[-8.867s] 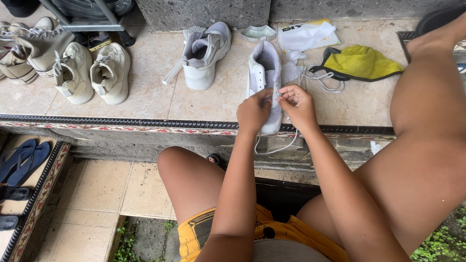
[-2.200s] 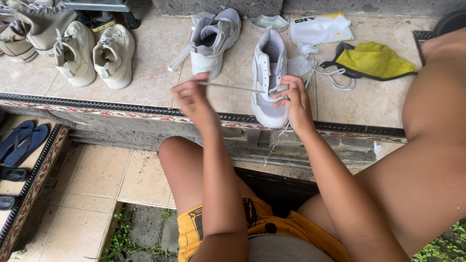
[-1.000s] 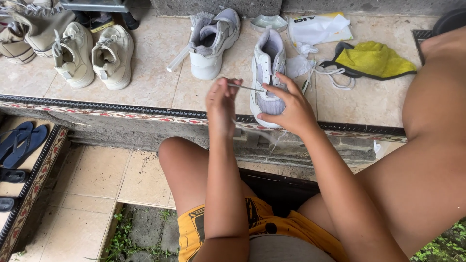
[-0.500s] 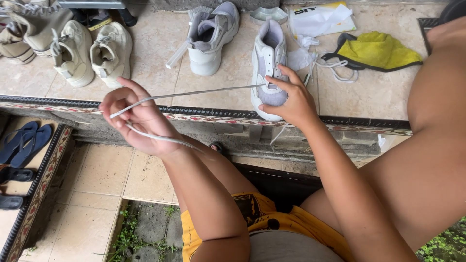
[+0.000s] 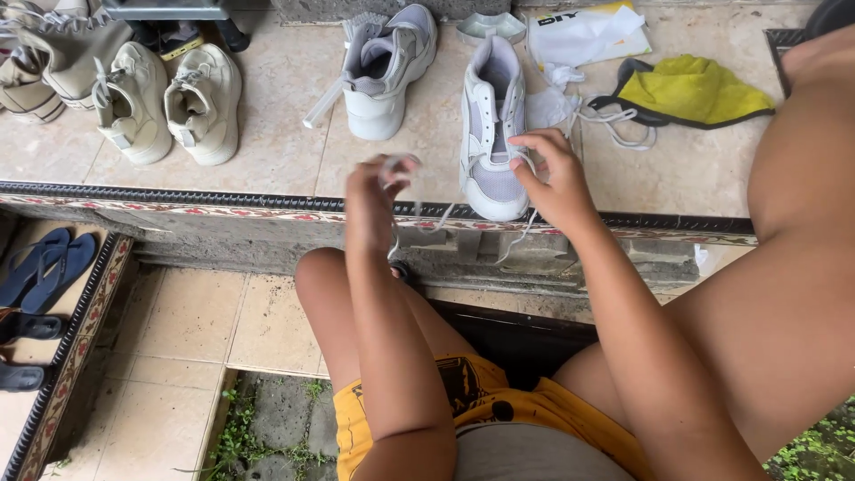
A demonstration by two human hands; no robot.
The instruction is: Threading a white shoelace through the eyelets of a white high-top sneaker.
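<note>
White sneaker [image 5: 492,125] is set at the front edge of the tiled ledge [image 5: 285,151], toe toward the person, with its toe cap at the patterned border. The right hand [image 5: 550,174] is laid against the sneaker's right side, fingers curled at the eyelets. A white shoelace [image 5: 419,209] is pinched in the left hand [image 5: 378,191], which is held just left of the sneaker; this hand is blurred, so the exact grip of the fingers cannot be made out. The lace's run from hand to shoe is faint and partly lost against the ledge edge.

A second grey-white sneaker [image 5: 387,67] is seen behind and to the left, its back cut off by the top edge. A beige pair [image 5: 169,102] is placed toward the ledge's left end. A yellow cloth [image 5: 690,93] and loose laces [image 5: 606,125] lie to the right. Blue sandals [image 5: 44,267] are cut off at the left, on the lower floor.
</note>
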